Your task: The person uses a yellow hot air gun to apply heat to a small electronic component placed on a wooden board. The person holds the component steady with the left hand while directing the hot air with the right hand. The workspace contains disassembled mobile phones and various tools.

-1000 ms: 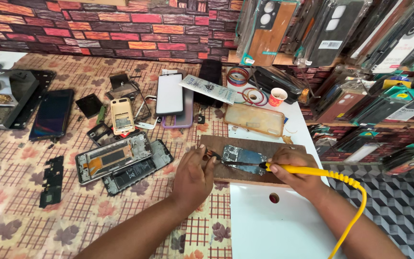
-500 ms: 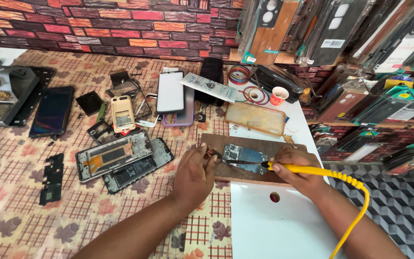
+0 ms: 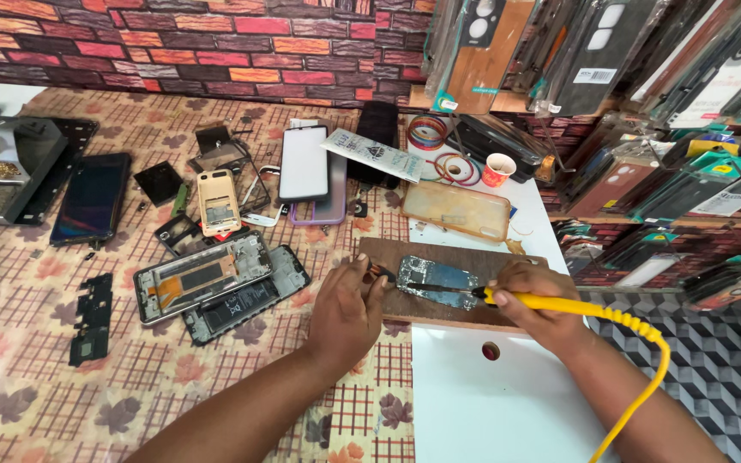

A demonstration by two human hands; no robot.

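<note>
A circuit board (image 3: pixel 439 281) lies on a wooden board (image 3: pixel 473 257) at the desk (image 3: pixel 45 394) centre. The left hand (image 3: pixel 346 310) rests at its nine o'clock, the right hand (image 3: pixel 535 298) at its three o'clock. At the board's twelve o'clock lies a phone case (image 3: pixel 456 211); toward nine o'clock, two opened phones (image 3: pixel 220 283) lie side by side. A paper cup (image 3: pixel 497 170) stands behind the case.

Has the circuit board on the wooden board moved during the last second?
No. The circuit board lies at the same spot on the wooden board, with the left hand at its left end.
</note>
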